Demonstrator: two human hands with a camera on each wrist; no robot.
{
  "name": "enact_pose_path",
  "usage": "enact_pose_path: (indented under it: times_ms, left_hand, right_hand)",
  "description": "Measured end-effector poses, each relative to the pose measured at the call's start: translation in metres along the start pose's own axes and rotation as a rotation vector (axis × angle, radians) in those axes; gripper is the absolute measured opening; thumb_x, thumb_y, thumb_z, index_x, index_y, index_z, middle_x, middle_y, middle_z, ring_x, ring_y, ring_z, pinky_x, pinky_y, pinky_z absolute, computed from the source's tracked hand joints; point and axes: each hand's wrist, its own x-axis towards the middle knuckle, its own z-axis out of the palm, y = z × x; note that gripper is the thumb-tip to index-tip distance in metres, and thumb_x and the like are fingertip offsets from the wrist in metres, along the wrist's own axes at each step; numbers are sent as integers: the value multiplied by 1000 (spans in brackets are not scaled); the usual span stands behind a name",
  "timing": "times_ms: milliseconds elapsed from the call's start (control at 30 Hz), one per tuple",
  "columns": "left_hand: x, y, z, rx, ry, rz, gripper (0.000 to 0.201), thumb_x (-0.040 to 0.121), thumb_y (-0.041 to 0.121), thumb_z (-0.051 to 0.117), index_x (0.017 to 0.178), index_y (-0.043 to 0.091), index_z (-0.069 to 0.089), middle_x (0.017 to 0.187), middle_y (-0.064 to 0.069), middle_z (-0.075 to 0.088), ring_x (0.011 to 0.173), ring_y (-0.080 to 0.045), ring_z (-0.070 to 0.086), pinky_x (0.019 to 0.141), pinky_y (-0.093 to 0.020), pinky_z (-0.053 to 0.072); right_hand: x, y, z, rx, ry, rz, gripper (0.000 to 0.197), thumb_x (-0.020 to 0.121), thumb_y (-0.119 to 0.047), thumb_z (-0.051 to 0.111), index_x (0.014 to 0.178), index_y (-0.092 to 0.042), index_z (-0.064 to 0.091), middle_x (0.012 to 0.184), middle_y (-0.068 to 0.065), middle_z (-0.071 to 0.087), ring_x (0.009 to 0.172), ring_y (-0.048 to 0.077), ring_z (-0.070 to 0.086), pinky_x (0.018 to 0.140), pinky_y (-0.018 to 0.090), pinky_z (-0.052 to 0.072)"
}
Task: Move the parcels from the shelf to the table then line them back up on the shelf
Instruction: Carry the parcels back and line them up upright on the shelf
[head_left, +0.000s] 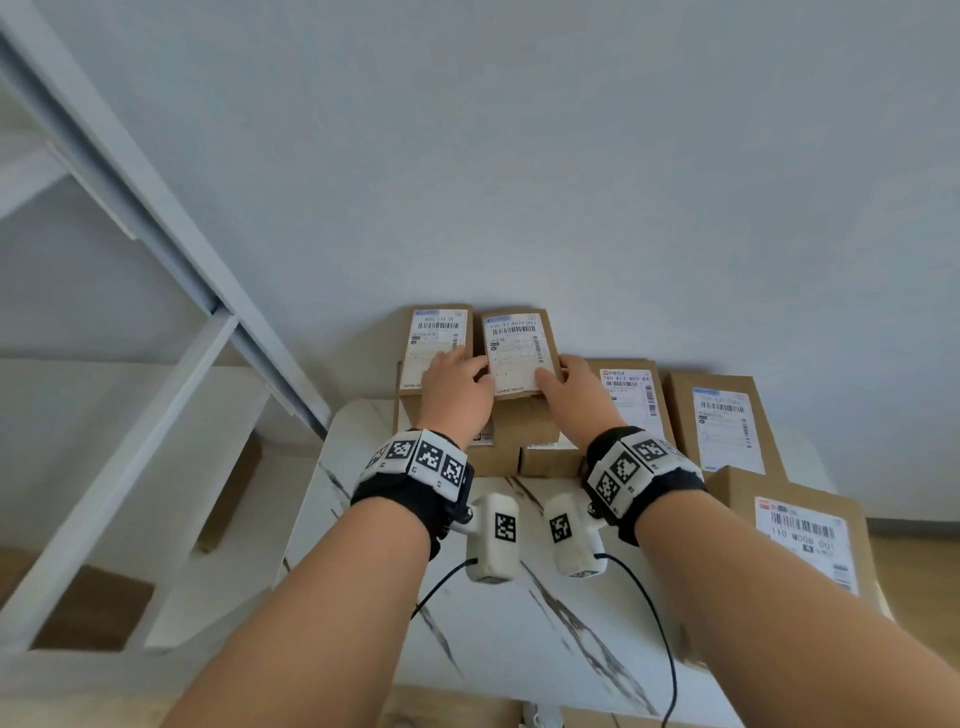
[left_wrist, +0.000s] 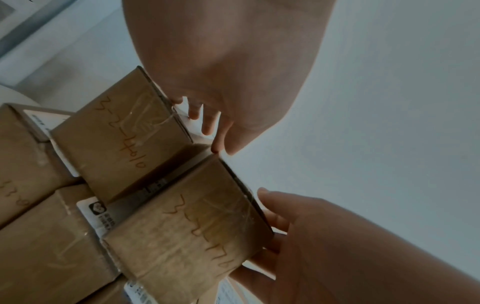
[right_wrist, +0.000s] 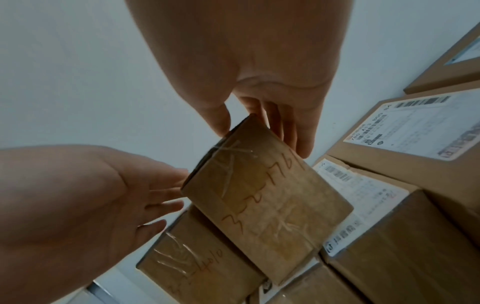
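Parcels (head_left: 727, 421) crowd the desk's (head_left: 509, 623) far edge. Right hand (head_left: 574, 395) grips a small box (head_left: 519, 353); left hand (head_left: 457, 389) rests flat-fingered beside it. Reshelving looks still ahead.

Likely a small parcel-sorting or storage room: brown cardboard parcels (head_left: 727, 421) with barcoded shipping labels (head_left: 802, 540) stacked on a marble-patterned desk (head_left: 519, 623), white metal shelf (head_left: 156, 374) alongside, bare pale wall (head_left: 519, 156), wood-look floor (head_left: 914, 587).
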Motion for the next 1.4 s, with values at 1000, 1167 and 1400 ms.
enact_pose_path:
  times_ms: [1000, 1167, 1400]
  left_hand:
    - [-230, -112, -78, -778, -76, -101, 45, 82, 0, 62, 123, 19, 60, 105, -1, 71, 101, -18, 68, 88, -42, 58]
    - [-288, -167, -100, -816, -67, -162, 33, 85, 6, 65, 116, 16, 58, 107, -1, 71, 100, -18, 68, 87, -42, 58]
    - [-362, -238, -138, -850, -9, -246, 30, 83, 5, 65, 112, 13, 59, 104, -5, 71, 94, -20, 70, 81, -38, 59]
  right_hand:
    - [-233, -28, 93, 209, 178, -142, 48, 88, -50, 59, 129, -24, 56, 117, -10, 65, 98, 7, 65, 78, 30, 58]
    - [-293, -31, 144, 193, 126, -144, 48, 89, -50, 59, 128, -21, 55, 115, -8, 65, 94, 7, 65, 73, 26, 57]
    - [-351, -41, 213, 113, 33, -195, 59, 80, -65, 56, 121, -23, 59, 107, -10, 67, 95, 10, 67, 82, 38, 59]
